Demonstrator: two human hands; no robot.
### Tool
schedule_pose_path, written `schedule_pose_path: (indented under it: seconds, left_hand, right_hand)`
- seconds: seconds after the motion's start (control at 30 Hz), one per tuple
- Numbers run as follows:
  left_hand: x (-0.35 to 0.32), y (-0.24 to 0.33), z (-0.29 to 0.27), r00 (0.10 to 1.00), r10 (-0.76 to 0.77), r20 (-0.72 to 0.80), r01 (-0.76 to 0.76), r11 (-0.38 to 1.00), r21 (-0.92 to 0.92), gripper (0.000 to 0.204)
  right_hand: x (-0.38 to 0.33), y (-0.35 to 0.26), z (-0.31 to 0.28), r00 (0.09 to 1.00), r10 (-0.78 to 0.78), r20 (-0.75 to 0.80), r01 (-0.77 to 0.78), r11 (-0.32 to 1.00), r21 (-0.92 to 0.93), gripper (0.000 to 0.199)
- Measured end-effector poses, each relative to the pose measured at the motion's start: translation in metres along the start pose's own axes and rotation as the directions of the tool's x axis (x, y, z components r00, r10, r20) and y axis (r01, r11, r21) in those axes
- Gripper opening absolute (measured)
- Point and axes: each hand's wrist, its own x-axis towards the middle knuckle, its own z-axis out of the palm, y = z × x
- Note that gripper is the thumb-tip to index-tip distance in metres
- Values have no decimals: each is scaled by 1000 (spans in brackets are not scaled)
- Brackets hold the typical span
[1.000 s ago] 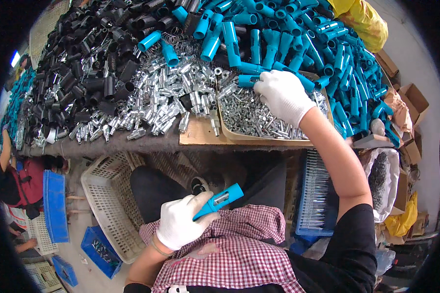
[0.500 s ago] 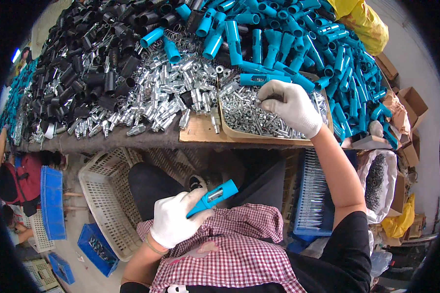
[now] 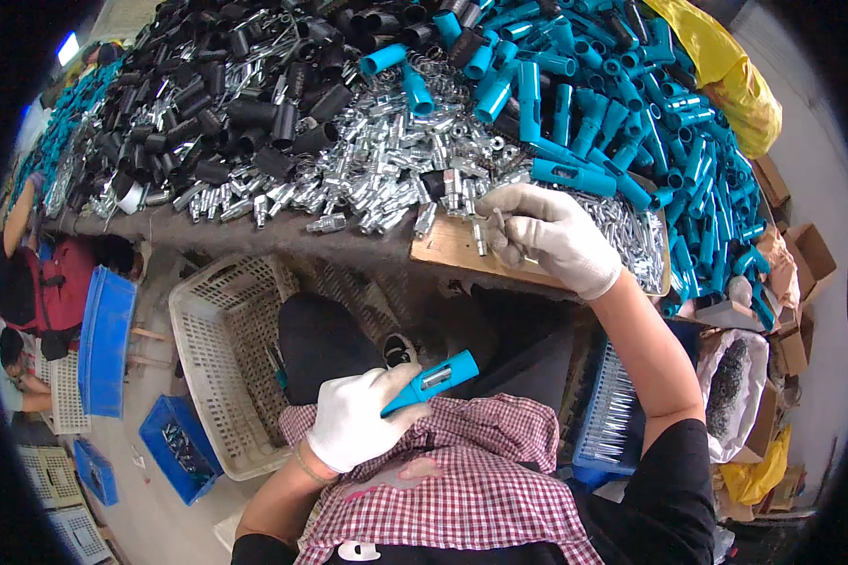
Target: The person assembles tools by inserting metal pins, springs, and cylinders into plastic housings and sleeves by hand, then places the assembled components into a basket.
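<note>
My left hand, in a white glove, is closed around a teal plastic sleeve held above my lap. The sleeve tilts up to the right, and a silvery metal part shows through its long slot. My right hand, also gloved, hovers at the bench edge with its grey-stained fingertips pinched together. Whatever lies between those fingers is too small to name. Beside them a metal fitting lies on the wooden board. My right hand partly covers a shallow tray of small metal pins.
Heaped on the bench are black sleeves, silvery fittings and teal sleeves. A pale plastic crate stands below left, near blue bins. A blue rack of metal rods is below right. Another person sits far left.
My right hand has moved left from over the pin tray to the fittings on the wooden board. My left hand still grips the teal sleeve. The whole view has shifted slightly.
</note>
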Motion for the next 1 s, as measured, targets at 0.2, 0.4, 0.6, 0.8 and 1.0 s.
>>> schedule_pose_path:
  seconds: [0.2, 0.4, 0.6, 0.8, 1.0]
  left_hand:
    - [-13, -8, -6, 1000, -30, -6, 30, 999, -19, 45]
    - [-33, -9, -8, 985, -135, 105, 138, 990, -22, 41]
    - [-53, -12, 1, 944, -234, 231, 266, 957, -118, 44]
    - [-78, -33, 3, 981, -172, -94, 160, 980, -121, 43]
    - [-68, -41, -10, 957, -275, 87, 282, 956, -83, 42]
  right_hand:
    - [14, 2, 15, 999, 34, -7, -34, 999, 27, 37]
    - [52, -12, 82, 917, 345, 202, -246, 886, -394, 31]
    - [114, 22, 279, 683, 327, 653, 9, 890, -456, 22]
    - [124, 3, 384, 694, -267, 669, 435, 895, -95, 40]
    - [97, -11, 220, 926, -177, 334, 297, 887, -353, 31]
